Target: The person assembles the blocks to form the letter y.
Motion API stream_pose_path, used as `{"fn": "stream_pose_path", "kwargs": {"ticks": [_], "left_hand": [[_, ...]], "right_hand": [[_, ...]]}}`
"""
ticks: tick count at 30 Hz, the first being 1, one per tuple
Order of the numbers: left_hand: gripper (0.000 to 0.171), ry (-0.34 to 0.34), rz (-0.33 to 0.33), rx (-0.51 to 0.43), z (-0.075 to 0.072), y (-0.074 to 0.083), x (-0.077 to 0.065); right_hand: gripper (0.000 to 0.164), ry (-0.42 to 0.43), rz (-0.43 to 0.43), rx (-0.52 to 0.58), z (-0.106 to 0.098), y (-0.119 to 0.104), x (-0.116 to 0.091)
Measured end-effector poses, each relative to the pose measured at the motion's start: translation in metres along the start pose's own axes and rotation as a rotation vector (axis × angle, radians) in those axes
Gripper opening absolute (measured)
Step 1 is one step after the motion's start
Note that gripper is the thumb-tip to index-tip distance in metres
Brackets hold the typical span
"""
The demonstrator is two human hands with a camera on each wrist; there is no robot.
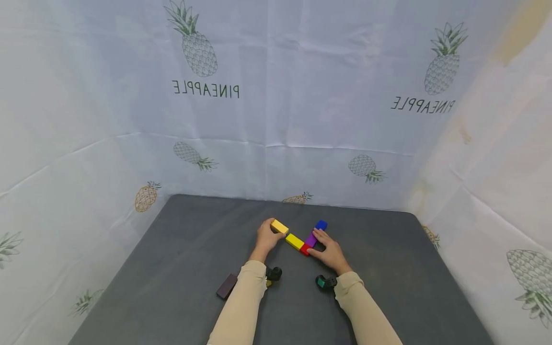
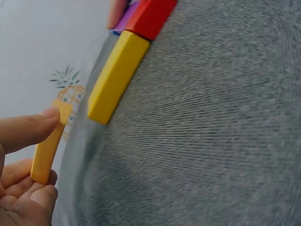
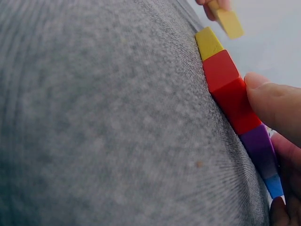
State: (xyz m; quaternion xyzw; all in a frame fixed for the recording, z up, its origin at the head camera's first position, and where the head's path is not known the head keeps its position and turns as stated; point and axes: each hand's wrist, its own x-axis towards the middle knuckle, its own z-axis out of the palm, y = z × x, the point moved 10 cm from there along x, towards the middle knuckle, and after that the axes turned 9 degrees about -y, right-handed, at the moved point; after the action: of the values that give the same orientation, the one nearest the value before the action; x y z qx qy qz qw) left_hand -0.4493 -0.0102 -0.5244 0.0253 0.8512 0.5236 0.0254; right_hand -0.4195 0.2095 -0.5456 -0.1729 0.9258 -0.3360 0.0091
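Observation:
My left hand [image 1: 267,237] pinches an orange-yellow block [image 1: 280,226] between thumb and fingers; in the left wrist view this block [image 2: 47,153] stands apart from the row. Just beyond its near end, a yellow block [image 1: 295,242] lies on the table against a red block [image 1: 305,249]. From the red one a purple block [image 1: 311,240] and a blue block [image 1: 321,224] run off at an angle, making a V. Over this corner lies my right hand [image 1: 331,251], its fingers extended. Its thumb touches the red block [image 3: 235,101], and its other fingers lie along the purple block [image 3: 261,148].
A dark brown block [image 1: 226,286] lies beside my left forearm on the dark grey table [image 1: 181,249]. Something yellow [image 1: 269,283] shows partly under the left wrist. Black wrist devices [image 1: 273,274] sit at both cuffs. A pineapple-print cloth [image 1: 276,115] surrounds the table.

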Motion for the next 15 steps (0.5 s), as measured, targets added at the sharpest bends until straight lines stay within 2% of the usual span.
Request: {"fn": "stream_pose_path", "kwargs": {"ticks": [9,15], "left_hand": [[0.064,-0.031,-0.01,0.006,0.014,-0.008,0.004],[0.065,-0.035,0.001,0.017,0.018,-0.009,0.005]], "right_hand": [[0.076,-0.013,0.011,0.015,0.002,0.004,0.001],[0.076,-0.016,0.022,0.011,0.002,0.005,0.002]]}}
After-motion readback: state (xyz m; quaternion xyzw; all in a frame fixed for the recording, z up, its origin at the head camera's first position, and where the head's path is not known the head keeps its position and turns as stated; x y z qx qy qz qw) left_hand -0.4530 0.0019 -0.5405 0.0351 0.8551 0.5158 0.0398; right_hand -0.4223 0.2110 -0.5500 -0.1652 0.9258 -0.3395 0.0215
